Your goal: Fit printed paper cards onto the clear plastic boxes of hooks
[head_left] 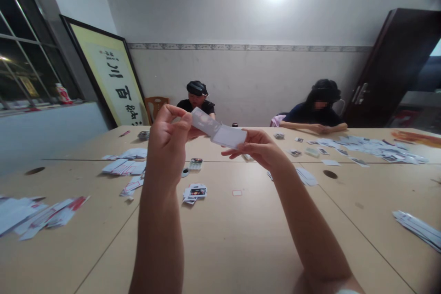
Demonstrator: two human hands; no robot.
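Observation:
A small translucent plastic case (228, 137) is raised above the table, its two halves unfolded at a hinge. My left hand (172, 131) pinches the outer end of the left half between thumb and fingers. Its right half lies between the thumb and fingers of my right hand (257, 147). The left half tilts up toward the left, and the right half looks whitish. Below the hands, a small stack of photo cards (196, 193) lies on the table (234, 239). A small white card with a red border (237, 193) is to its right.
Paper piles (126, 163) and white-and-red strips (51, 216) lie on the left. Scattered photo cards (365, 147) cover the far right; folded papers (418, 229) lie nearer. A clear box (195, 163) stands beyond the stack. Two people (319, 110) sit across the table.

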